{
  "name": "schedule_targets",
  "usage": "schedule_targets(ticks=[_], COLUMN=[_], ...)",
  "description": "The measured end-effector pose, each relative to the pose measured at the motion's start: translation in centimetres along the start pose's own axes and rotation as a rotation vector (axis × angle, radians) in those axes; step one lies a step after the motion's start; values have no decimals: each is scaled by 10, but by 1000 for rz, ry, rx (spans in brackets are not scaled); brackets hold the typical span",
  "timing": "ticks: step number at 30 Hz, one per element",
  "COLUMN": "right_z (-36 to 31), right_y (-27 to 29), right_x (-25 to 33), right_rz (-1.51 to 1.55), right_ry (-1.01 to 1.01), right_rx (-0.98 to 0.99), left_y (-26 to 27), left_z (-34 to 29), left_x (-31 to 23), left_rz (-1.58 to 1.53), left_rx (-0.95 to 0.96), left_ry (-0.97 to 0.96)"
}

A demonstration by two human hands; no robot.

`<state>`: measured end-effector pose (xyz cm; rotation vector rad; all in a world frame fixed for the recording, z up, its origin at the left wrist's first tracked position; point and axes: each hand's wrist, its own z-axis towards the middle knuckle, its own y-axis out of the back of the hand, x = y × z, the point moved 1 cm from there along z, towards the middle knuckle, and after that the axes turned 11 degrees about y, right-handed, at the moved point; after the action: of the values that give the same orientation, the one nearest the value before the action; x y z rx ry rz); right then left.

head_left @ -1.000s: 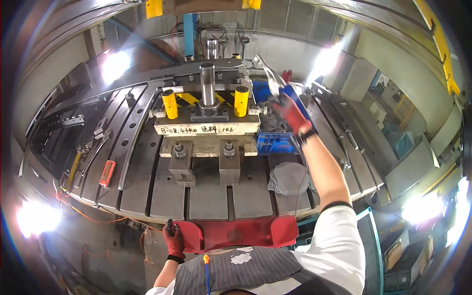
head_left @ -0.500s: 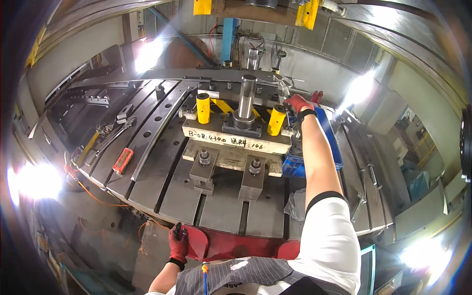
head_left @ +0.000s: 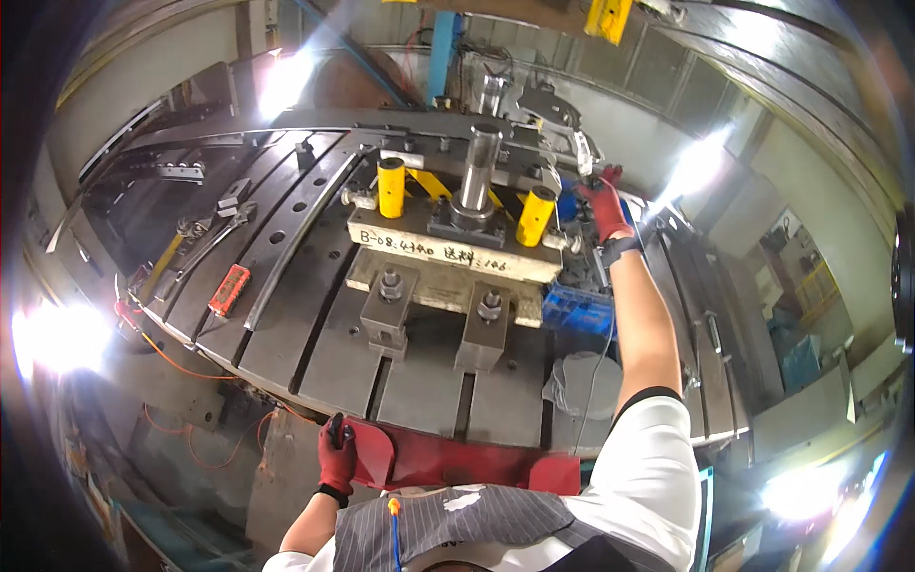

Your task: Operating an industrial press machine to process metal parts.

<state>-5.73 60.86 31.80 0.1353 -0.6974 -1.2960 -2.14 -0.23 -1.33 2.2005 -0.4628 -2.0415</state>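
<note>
My right hand (head_left: 603,203), in a red glove with a dark wristband, reaches far out over a blue crate (head_left: 578,307) at the right of the die block (head_left: 448,250). Its fingers look curled beside a shiny, pale metallic piece (head_left: 582,153); what they grip is too small to make out. My left hand (head_left: 336,458), also red-gloved, stays low at the front edge, closed around something dark beside a red panel (head_left: 457,467). A steel post (head_left: 482,162) rises from the block between two yellow cylinders (head_left: 391,188). Dark metal parts show inside the crate.
Two steel clamp blocks (head_left: 484,334) with bolts stand before the die block. Pale flat pieces (head_left: 580,384) lie near the front edge, with a thin grey cable (head_left: 592,391) across them. An orange-red box (head_left: 230,290) and wrenches (head_left: 212,253) rest on the slotted table (head_left: 276,357).
My right hand has moved right and slightly up, and the shiny piece has shifted with it. A thin cable now shows below my arm. My left hand keeps its place at the red panel.
</note>
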Motion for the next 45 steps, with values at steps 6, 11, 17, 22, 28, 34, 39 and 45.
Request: schedule_targets(ticks=[6,11,17,22,28,34,39,45], right_z=[-103,-221,-417,-477,-462,-485,-568,-593], right_y=[115,197,239,239,271,272,229,157], right_x=[63,135,114,89,83,175,218,150], right_rz=[379,290,84,-114,979,933,560,-129], right_ry=[-534,-780,-875,-868,-1267,-1133,-1501,-621], right_rx=[114,167,280,345,210,-279,-271,911], left_y=[1,-3,-3,-1,7,36,33,43], left_z=[-5,5,5,-2,7,0,11,33], left_x=[-8,-6,4,-15,8,45,110,116], left_rz=[-70,-231,-180,-71,-93,-320,-325,109], left_rx=[102,154,118,150,193,319,670,997], left_ry=[81,110,92,-2,125,-17,314,2])
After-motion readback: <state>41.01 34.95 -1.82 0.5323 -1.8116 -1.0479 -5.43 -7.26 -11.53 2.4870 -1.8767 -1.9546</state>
